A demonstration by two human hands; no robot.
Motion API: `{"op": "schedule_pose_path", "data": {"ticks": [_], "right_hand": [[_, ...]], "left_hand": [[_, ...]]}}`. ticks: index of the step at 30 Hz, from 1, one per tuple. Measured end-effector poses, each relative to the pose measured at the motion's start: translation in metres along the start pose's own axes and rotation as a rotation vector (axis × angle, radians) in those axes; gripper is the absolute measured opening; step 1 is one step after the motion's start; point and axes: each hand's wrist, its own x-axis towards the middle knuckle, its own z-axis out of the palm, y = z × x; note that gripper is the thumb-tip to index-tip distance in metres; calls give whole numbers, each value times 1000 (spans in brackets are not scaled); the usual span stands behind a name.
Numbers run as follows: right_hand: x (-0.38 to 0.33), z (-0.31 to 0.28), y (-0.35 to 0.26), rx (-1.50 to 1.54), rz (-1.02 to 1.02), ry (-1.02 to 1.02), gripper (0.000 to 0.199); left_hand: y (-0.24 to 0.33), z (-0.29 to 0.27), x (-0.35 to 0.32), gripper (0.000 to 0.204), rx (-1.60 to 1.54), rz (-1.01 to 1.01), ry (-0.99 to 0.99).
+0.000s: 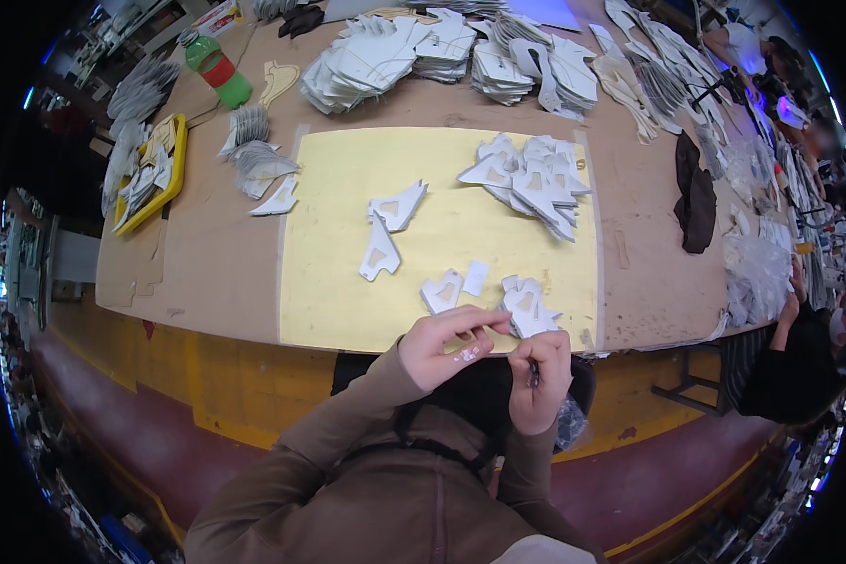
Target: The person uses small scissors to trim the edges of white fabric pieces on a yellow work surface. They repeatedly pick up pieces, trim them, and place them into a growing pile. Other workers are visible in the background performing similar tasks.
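- Head view, hands. The left hand (pixel 449 346) reaches over the front edge of the tabletop (pixel 644 282), fingers extended rightward and thumb below the forefinger; whether the tips pinch anything cannot be told. The right hand (pixel 540 381) lies just in front of the same edge, fingers curled inward; something dark shows at the curl, but whether it is held or merely shaded cannot be told.
- Head view, position. The small pile of white pieces (pixel 536 321) lies just beyond the hands, near the front edge of the yellow sheet (pixel 338 291). A separate white piece (pixel 442 293) and a small white rectangle (pixel 477 277) lie to its left.
- Head view, hazards (judged). The small pile lies so near the front edge that a brushing wrist or sleeve could push pieces off. Its uneven stacking could let the upper pieces slide if one beneath were drawn out. White flecks on the left hand, if loose, could rub onto the pieces.
- Head view, appearance. The pieces are flat, pale and angular, with pointed projections; tan patches show on several faces. Two similar overlapping pieces (pixel 381 249) lie left of the sheet's middle, and a larger heap (pixel 545 188) occupies its far right corner, points facing various ways.
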Motion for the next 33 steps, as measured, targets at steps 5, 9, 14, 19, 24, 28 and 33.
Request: {"op": "schedule_pose_path", "data": {"ticks": [5,9,14,19,24,28,33], "right_hand": [[1,3,-15,152,25,-144,15],[5,14,-18,78,85,-127,19],[4,15,-17,89,172,-89,27],[-3,13,-8,97,7,-113,30],[-11,14,-7,164,-1,-77,23],[-14,14,-11,187,-1,-31,19],[-16,11,-16,173,73,-40,20]], "left_hand": [[5,2,5,46,369,163,167],[9,2,6,50,498,244,202],[9,0,5,51,600,334,224],[10,1,3,51,474,272,203],[10,5,1,53,278,138,160],[10,7,0,54,230,97,156],[9,9,-6,53,220,82,140]]}}
